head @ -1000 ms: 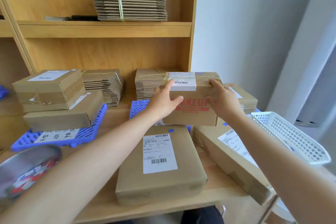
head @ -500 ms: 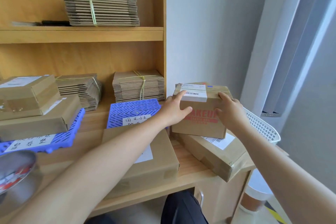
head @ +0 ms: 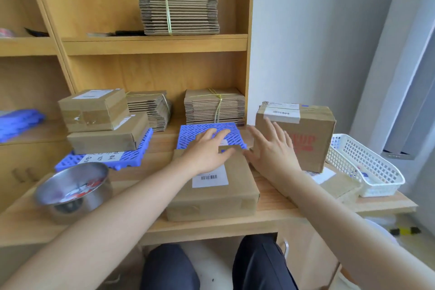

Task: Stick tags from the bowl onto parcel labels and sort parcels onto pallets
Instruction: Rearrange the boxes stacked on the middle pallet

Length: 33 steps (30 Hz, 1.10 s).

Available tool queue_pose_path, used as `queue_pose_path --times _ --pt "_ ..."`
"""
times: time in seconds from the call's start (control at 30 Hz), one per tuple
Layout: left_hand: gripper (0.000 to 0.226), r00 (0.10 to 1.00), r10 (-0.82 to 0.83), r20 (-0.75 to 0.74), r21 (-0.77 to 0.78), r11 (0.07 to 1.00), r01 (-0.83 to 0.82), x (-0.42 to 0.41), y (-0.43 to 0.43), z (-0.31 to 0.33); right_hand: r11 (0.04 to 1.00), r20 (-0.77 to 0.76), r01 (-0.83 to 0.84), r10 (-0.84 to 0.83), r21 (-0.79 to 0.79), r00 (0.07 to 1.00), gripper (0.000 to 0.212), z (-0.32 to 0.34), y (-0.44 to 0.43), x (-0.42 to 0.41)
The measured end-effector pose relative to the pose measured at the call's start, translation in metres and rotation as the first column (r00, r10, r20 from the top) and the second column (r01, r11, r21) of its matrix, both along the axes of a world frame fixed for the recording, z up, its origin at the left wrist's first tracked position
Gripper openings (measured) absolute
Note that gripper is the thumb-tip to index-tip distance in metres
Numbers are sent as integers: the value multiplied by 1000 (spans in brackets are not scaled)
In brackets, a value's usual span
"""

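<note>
Before blue pallet (head: 188,134): flat parcel (head: 211,198); white basket (head: 376,186) at right.

Parcels: five, namely the top box (head: 94,109), the lower box (head: 107,140) under it, the flat parcel (head: 211,192), the red-printed box (head: 303,134) and the half-hidden parcel (head: 339,186) beneath that one.
Blue pallets: three, namely the left pallet (head: 131,160), the middle pallet (head: 195,130) and a blurred far-left pallet (head: 20,122).
Tied cardboard bundles: three, namely the upper-shelf bundle (head: 179,8), the left bundle (head: 150,108) and the right bundle (head: 214,106).
Bowls: one metal bowl (head: 77,205).
Tags inside it: too blurred to count.
Baskets: one white basket (head: 367,165).
Hands: two, the left hand (head: 207,150) and the right hand (head: 273,148).
</note>
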<state>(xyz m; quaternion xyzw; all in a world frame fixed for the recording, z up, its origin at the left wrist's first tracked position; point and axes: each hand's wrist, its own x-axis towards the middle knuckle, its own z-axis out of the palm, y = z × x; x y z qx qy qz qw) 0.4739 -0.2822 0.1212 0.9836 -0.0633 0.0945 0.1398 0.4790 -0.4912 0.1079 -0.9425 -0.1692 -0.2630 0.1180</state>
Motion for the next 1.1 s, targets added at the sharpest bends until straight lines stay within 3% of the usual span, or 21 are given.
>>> queue_pose_path --times 0.17,0.33,0.53,0.8,1.1 --pt "76 989 91 -118 43 995 -86 -55 42 -31 979 -273 -145 101 -145 957 86 -37 29 -20" --pt "99 954 129 -272 18 992 -129 -88 70 -64 950 -461 -256 148 -181 875 97 -68 37 -29" --pt "102 968 88 -233 0 996 -91 -86 73 -84 927 -383 -312 215 -211 898 94 -77 38 -19" --pt "91 995 92 -31 -72 993 -94 -73 79 -94 921 -311 -344 277 -183 909 84 -76 43 -15" --pt "88 991 59 118 13 998 -60 -48 112 -65 910 -266 -363 306 -202 914 81 -31 70 7"
